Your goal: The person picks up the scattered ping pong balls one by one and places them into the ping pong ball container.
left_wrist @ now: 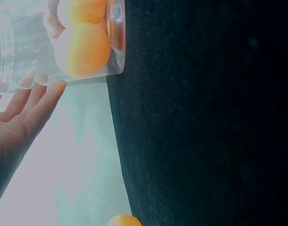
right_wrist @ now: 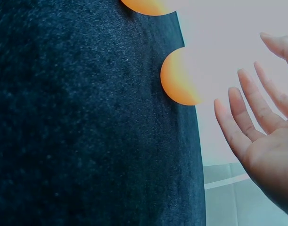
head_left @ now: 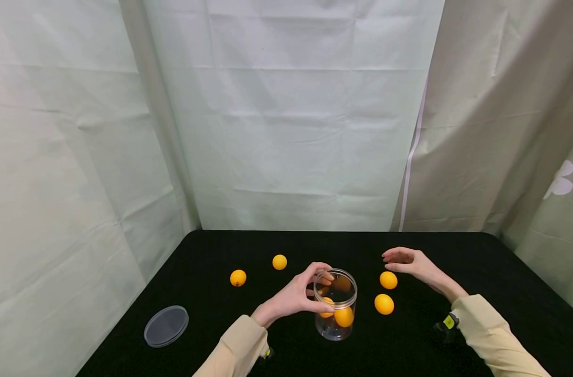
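Note:
My left hand grips a clear plastic jar near its top, thumb on the near side and fingers round the far side. The jar stands without its lid, with several orange ping-pong balls inside. To its right, my right hand hovers over the farther of two loose ping-pong balls. In the right wrist view its fingers are spread and hold nothing, apart from the ball. The nearer loose ball lies between that one and the jar.
A round, translucent lid lies flat at the left of the black-covered table. Two more ping-pong balls, one farther back and one to its left, lie beyond my left forearm. Pale curtains hang behind the table and at both sides.

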The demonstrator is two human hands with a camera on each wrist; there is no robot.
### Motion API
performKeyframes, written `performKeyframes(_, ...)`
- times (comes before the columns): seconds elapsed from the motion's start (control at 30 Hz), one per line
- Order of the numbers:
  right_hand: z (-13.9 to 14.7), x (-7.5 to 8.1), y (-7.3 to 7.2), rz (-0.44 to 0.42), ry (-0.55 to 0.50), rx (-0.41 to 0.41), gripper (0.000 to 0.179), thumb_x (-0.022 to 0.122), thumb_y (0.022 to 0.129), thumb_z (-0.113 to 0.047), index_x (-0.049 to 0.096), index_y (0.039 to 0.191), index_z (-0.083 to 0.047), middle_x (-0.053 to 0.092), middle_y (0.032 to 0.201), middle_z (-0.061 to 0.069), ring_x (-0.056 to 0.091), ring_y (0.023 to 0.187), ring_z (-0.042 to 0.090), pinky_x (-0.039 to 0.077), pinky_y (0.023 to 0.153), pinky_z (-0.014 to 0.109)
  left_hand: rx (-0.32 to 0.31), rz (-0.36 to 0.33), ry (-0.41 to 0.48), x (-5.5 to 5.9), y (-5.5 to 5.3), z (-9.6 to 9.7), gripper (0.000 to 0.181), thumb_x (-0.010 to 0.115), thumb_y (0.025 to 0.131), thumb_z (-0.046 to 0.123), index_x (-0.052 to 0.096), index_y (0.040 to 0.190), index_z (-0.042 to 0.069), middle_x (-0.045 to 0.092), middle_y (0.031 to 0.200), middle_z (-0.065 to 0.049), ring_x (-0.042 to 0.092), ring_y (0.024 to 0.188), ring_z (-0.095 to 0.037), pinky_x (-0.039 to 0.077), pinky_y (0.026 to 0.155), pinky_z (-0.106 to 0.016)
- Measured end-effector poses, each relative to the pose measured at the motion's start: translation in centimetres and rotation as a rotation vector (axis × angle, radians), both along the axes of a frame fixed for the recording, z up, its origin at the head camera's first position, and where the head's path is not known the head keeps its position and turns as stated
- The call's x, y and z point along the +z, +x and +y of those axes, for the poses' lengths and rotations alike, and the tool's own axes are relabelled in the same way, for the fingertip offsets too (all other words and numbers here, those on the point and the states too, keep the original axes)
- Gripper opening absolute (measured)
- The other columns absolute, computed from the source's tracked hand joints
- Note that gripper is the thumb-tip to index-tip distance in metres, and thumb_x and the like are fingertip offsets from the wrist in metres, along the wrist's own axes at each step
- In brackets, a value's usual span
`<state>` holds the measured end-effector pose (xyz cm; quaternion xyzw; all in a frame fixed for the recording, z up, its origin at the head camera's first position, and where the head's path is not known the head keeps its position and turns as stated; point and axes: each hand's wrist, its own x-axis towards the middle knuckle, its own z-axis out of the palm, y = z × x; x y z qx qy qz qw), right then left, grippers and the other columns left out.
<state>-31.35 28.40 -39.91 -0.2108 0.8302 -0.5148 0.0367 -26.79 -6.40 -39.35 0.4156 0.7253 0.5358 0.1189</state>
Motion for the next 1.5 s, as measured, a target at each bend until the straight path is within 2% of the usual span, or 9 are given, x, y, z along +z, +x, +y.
performKeyframes(0.3,0.1,-0.1,0.1,-0.009,-0.005,0.015,0.036,0.058,0.088,-0.014,0.05,0.12,0.002,0.052,0.114,0.02,0.049,0.102,0.034,0.041,0.083,0.046,-0.003,-0.012,0.002,0.2,0.0,0.0,0.064,0.068,0.078,0.027,0.032,0.13,0.021,0.045,0.122,-0.003,0.046,0.11,-0.024,0.044,0.081,-0.035)
performKeyframes(0.53,0.1,-0.3,0.1,-0.019,0.0,0.012,0.038,0.061,0.086,-0.018,0.052,0.119,-0.001,0.053,0.113,0.017,0.05,0.102,0.031,0.042,0.083,0.043,-0.006,-0.009,0.0,0.0,0.0,0.0,0.065,0.069,0.077,0.028,0.032,0.131,0.019,0.045,0.122,-0.004,0.045,0.111,-0.025,0.044,0.081,-0.033)
performKeyframes(0.77,0.1,-0.4,0.0,-0.024,-0.001,0.007,0.04,0.063,0.085,-0.018,0.052,0.118,0.0,0.052,0.112,0.018,0.05,0.1,0.032,0.043,0.081,0.042,-0.03,-0.027,-0.01,2.4,1.5,0.0,0.066,0.067,0.079,0.016,0.029,0.131,0.005,0.042,0.123,-0.02,0.042,0.112,-0.038,0.043,0.082,-0.032)
performKeyframes(0.9,0.2,-0.4,0.1,-0.027,0.002,0.005,0.04,0.064,0.084,-0.018,0.051,0.118,0.0,0.052,0.113,0.02,0.05,0.098,0.031,0.043,0.08,0.042,-0.025,-0.024,-0.024,2.9,1.8,0.0,0.066,0.066,0.078,0.015,0.028,0.131,0.004,0.041,0.123,-0.021,0.042,0.111,-0.038,0.043,0.082,-0.032)
performKeyframes(1.5,0.4,-1.0,-0.1,-0.046,0.04,0.022,0.042,0.064,0.084,-0.019,0.051,0.118,0.0,0.051,0.113,0.019,0.05,0.097,0.032,0.044,0.077,0.041,-0.022,-0.028,-0.02,2.9,1.8,0.0,0.067,0.066,0.078,0.015,0.028,0.131,0.003,0.041,0.123,-0.021,0.042,0.111,-0.037,0.043,0.082,-0.032)
